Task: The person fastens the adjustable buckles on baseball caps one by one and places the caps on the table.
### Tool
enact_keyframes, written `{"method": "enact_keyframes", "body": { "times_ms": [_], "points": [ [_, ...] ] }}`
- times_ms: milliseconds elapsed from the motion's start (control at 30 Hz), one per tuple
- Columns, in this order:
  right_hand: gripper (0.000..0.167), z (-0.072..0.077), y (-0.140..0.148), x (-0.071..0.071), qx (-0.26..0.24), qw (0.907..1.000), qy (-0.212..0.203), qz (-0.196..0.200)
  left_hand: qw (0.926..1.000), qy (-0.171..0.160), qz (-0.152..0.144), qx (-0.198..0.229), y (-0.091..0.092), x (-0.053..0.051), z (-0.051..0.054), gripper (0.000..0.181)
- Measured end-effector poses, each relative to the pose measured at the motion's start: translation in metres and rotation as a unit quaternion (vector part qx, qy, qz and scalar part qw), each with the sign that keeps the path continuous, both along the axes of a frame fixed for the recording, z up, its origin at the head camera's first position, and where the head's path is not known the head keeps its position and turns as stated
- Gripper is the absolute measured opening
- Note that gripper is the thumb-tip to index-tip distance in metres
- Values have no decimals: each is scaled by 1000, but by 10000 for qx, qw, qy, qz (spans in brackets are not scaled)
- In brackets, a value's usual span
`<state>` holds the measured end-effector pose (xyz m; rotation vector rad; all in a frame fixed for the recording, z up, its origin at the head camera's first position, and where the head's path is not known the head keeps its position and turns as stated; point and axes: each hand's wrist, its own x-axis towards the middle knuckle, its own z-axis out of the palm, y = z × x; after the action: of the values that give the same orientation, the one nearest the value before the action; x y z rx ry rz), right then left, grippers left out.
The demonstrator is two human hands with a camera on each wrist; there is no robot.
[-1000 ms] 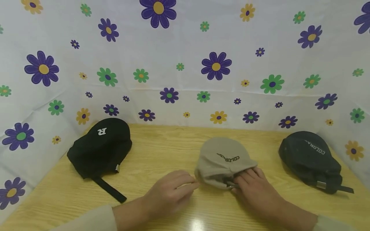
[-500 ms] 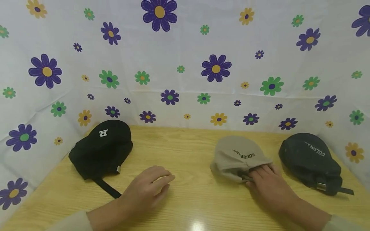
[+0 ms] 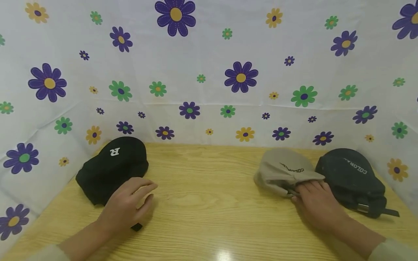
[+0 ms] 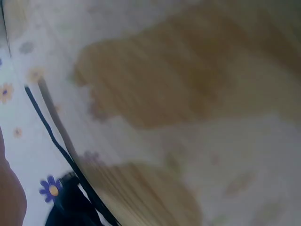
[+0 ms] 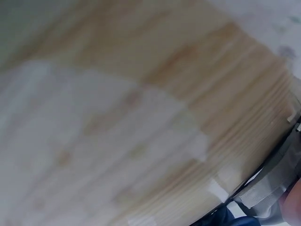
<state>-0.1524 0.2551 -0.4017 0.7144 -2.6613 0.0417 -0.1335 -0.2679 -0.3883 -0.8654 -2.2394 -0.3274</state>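
In the head view my right hand (image 3: 318, 206) holds a beige baseball cap (image 3: 282, 165) marked COLORADO, its fingers inside the back opening and partly hidden. The cap's crown faces away, close beside a dark cap (image 3: 347, 172) with the same lettering. My left hand (image 3: 127, 204) hangs loosely bent over the front of a black cap (image 3: 122, 163) with a white R, hiding its buckle and most of its strap. Whether it touches the cap cannot be told. The left wrist view has the black strap (image 4: 68, 157) at lower left.
A pale wooden table (image 3: 202, 188) carries all three caps. Behind and at both sides hangs a white cloth (image 3: 196, 54) printed with purple, green and orange flowers. The dark cap's strap (image 3: 390, 212) sticks out to the right.
The beige cap has moved right in my right hand, from mid-table to beside the dark cap. My left hand has gone left, away from the beige cap to the black one.
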Motion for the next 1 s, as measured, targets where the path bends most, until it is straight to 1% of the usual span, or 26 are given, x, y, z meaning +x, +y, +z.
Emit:
{"method": "enact_keyframes", "body": {
  "times_ms": [67,100,133,233,267,333,533,667,767,867,1000],
  "points": [
    [19,1,4,-1,21,10000,-60,-63,9999,95,71,61,-8,-1,0,42],
    [18,1,5,-1,33,9999,-70,-88,9998,172,78,101,-11,-2,0,43],
    [18,2,7,-2,30,9999,-70,-110,9995,254,82,150,-14,-3,0,43],
    [18,2,13,-3,27,9997,-116,-227,9992,292,134,234,-22,-3,1,43],
    [19,2,16,-4,26,9995,-142,-272,9989,350,121,279,-24,-3,1,42],
    [19,3,20,-5,22,9989,-259,-396,9985,414,123,336,-29,-4,1,42],
    [15,4,32,-9,-61,9969,-428,-658,9972,656,68,357,-42,-9,2,42],
    [17,5,39,-10,-27,9951,-529,-829,9971,676,150,305,-53,-12,5,42],
    [16,6,43,-10,26,9930,-676,-972,9977,576,300,190,-60,-12,6,44],
    [16,7,44,-10,69,9923,-718,-1007,9977,492,456,100,-68,-11,6,47],
    [16,7,43,-9,107,9930,-662,-972,9967,638,471,185,-77,-11,4,47]
  ]
}}
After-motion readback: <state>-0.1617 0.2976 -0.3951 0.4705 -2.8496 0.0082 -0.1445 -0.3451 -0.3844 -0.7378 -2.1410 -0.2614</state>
